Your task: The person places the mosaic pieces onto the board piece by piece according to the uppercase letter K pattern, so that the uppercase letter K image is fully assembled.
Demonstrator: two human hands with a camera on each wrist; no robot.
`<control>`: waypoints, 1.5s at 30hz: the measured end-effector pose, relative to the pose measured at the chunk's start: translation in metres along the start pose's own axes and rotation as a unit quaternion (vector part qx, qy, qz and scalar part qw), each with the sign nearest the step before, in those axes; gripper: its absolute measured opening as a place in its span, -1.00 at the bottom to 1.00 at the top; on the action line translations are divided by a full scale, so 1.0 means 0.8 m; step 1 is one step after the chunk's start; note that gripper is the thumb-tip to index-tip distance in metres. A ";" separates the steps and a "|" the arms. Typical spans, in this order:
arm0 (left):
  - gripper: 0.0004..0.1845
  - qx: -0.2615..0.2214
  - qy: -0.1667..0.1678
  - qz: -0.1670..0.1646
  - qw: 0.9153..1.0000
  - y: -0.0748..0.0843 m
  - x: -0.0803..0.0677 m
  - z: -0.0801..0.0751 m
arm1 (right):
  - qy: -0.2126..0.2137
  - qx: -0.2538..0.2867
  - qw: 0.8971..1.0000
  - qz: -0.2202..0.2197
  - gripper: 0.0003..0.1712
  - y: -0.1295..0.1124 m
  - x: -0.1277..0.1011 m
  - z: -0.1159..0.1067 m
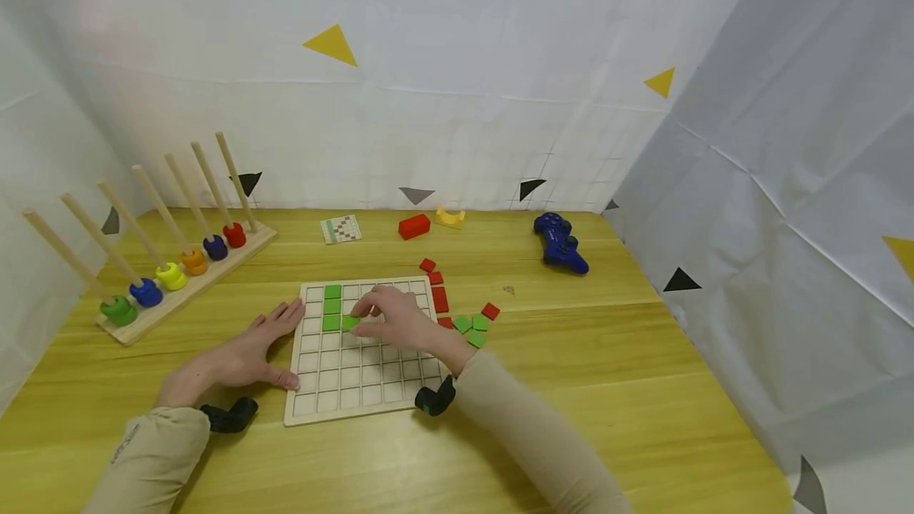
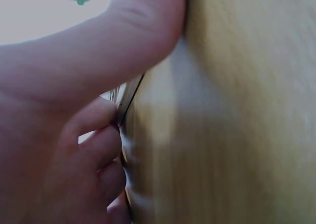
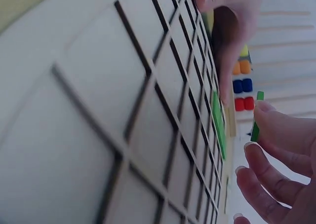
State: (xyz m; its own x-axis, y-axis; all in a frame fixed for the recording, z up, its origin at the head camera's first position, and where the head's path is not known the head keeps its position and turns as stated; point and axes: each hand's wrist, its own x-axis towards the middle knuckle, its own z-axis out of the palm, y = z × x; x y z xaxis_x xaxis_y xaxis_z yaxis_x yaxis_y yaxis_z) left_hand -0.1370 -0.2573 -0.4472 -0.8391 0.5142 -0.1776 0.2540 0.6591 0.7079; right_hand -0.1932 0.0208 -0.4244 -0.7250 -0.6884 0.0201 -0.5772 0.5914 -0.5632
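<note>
Tile, green, small flat square: we hold it pinched by its edges in our right hand over the grid board beside three seated greens, and judge it light, stiff, smooth; left hand braces the board, fingers flat.

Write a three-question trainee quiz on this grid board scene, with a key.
1. True or false: the left hand rests against the grid board's left edge.
2. Which colour tile do the right hand's fingers hold? A red B green C blue
3. How many green tiles already lie in the board's column?

Key: 1 true. 2 B, the green tile. 3 three.
</note>
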 end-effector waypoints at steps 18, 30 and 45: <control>0.25 -0.007 0.000 0.003 1.000 0.003 0.000 0.000 | -0.059 -0.066 0.996 0.014 -0.72 -0.015 0.030 0.023; 0.25 -0.008 0.000 0.006 1.000 0.002 -0.002 -0.001 | -0.066 -0.053 0.996 0.011 -0.86 -0.016 0.036 0.026; 0.28 -0.009 -0.003 -0.001 1.000 0.001 -0.001 -0.001 | -0.070 -0.026 0.997 0.013 -0.89 -0.010 0.039 0.026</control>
State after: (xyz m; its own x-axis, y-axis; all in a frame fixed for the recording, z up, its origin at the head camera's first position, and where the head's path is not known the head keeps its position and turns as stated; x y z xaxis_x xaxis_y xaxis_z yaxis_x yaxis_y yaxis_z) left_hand -0.1364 -0.2576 -0.4462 -0.8370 0.5156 -0.1831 0.2435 0.6507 0.7192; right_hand -0.2032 -0.0139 -0.4364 -0.6818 -0.7230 -0.1116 -0.5805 0.6276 -0.5188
